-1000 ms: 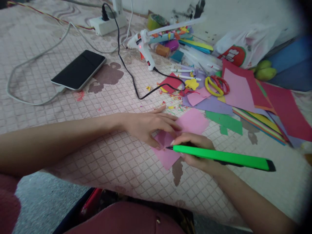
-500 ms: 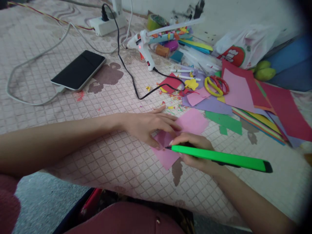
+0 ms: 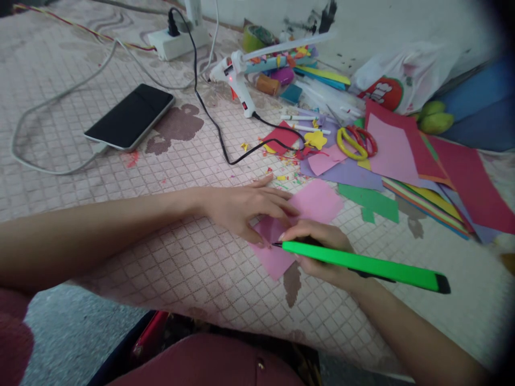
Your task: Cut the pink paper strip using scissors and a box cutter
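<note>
My left hand [image 3: 251, 209] lies on the pink paper [image 3: 316, 201] with its fingers spread, pressing it to the cloth-covered table. My right hand [image 3: 322, 249] grips a green pen [image 3: 362, 262] with a black tip and a black end. The pen's tip touches the paper, or is very close to it, just beside my left thumb. The pen leans far over, its back end pointing right. Part of the paper is hidden under both hands.
Beyond the hands lie yellow and red scissors [image 3: 354, 143], green paper scraps [image 3: 370, 201] and a stack of coloured sheets [image 3: 426, 206]. A glue gun [image 3: 239, 86] with a black cord stands behind. A phone [image 3: 131, 115] is at left, near a power strip [image 3: 177, 43].
The back end of the pen has dipped slightly toward me, while its tip stays at nearly the same spot. My left hand and the paper have not visibly moved.
</note>
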A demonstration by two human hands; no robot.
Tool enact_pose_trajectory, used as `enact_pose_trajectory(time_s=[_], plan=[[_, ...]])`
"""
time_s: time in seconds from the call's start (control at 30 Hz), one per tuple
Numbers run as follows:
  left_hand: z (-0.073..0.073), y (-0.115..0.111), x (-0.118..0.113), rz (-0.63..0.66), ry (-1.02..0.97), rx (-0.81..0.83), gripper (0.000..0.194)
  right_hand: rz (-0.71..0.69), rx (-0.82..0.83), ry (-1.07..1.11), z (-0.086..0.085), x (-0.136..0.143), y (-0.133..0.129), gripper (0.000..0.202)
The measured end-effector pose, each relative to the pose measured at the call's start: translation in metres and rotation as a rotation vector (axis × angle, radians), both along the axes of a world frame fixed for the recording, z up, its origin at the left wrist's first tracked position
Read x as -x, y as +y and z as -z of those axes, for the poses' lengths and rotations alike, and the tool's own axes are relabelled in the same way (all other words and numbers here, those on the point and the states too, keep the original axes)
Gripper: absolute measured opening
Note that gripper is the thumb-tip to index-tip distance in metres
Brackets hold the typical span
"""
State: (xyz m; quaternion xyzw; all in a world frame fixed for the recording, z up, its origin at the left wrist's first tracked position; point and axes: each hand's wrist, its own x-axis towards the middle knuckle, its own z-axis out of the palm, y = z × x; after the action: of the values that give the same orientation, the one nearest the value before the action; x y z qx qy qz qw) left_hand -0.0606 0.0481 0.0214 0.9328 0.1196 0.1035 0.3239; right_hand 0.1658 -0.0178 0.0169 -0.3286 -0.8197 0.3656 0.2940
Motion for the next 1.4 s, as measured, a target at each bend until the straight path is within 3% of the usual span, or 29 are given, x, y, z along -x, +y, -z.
enact_pose_trajectory(time_s=[0.23,0.5,0.6,0.73,0.9,1.1,1.4], plan=[[0.001,-0.001,0.0,0.003,-0.006,-0.006,0.051,0.109,0.012,0.048,0.006,-0.004,-0.002,0.023],[-0.005,-0.003,0.001,0.004,0.044,0.012,0.057,0.22,-0.019,0.043,-0.013,-0.001,-0.005,0.011],[-0.004,-0.004,0.003,0.007,0.033,0.005,0.061,0.349,-0.058,0.028,-0.014,-0.013,0.0,0.014],[-0.005,-0.007,0.005,-0.012,0.043,-0.002,0.067,0.621,-0.103,0.144,-0.006,-0.037,0.014,0.015],[-0.012,-0.013,0.005,-0.037,0.101,-0.022,0.061,0.855,0.02,0.191,-0.009,-0.049,0.026,0.013],[-0.018,-0.02,0.005,-0.055,0.123,-0.025,0.055,0.804,0.139,0.188,-0.012,-0.04,0.022,0.015],[-0.019,-0.028,0.0,-0.111,0.144,-0.055,0.052,0.668,0.242,0.352,0.016,-0.045,0.036,0.019]])
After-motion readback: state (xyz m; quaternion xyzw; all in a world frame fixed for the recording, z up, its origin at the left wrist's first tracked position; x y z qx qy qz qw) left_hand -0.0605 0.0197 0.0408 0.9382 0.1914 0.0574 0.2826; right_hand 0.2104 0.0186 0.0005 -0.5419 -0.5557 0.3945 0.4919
